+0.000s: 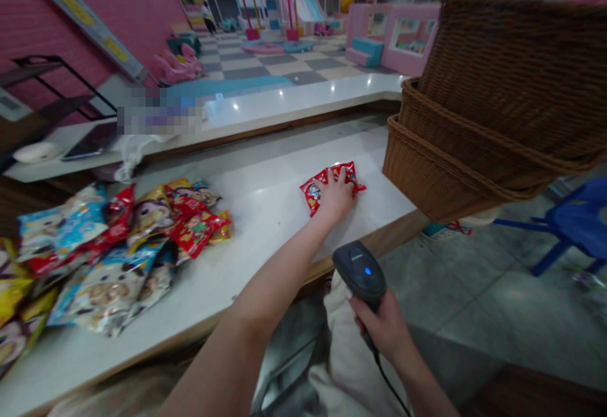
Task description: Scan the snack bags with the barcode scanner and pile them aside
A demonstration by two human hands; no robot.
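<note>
And there's the left hand [336, 194] spread flat on a red snack packet [349, 173], out in the middle of the white tabletop [268, 215], its grip released, fingers pressing down rather than closing. That packet looks light, soft and crinkly, likely slippery on this smooth surface, so I'd say the sealed edge or a pinch at the corner is the surest place to take hold. Over at the lower right, the right hand [386, 328] has its grip clenched around a corded handheld barcode scanner [360, 271], blue light showing. A heap of snack packets [95, 259] sits to the left, and stacked wicker baskets [493, 107] loom at the upper right.
</note>
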